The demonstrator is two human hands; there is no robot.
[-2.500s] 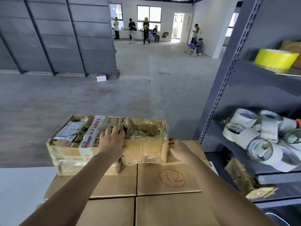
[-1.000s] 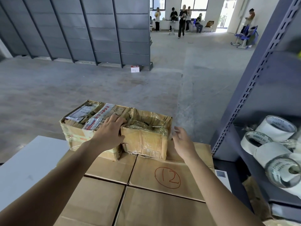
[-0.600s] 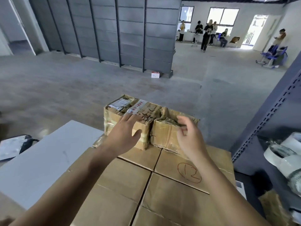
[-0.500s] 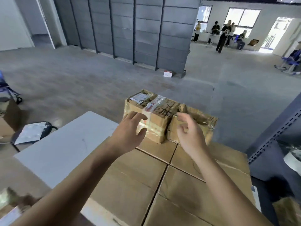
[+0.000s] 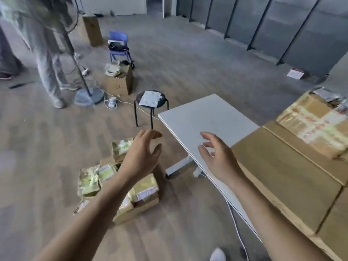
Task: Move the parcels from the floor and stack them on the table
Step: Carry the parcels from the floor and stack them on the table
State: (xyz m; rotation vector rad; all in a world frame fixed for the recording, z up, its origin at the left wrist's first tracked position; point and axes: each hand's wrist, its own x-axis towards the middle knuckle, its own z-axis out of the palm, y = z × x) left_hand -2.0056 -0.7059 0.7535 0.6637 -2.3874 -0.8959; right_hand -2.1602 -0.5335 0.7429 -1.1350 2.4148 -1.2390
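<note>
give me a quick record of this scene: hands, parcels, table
floor pile: tape-wrapped brown cardboard parcels, beside the white table
left hand: open, empty, over that pile
right hand: open, empty, over the table edge
stacked: one taped brown parcel atop flat brown cardboard boxes on the table
nearby: round black stool

Two hands show: one left hand point(image 5: 140, 159), one right hand point(image 5: 218, 159). One white tabletop point(image 5: 207, 117). On the floor point(image 5: 188, 63), a heap of parcels point(image 5: 145, 187), at least four, too blurred to count exactly. One taped parcel point(image 5: 312, 125) at the right. One stool point(image 5: 151, 99), one blue chair point(image 5: 118, 44), two upright boxes point(image 5: 120, 82).
</note>
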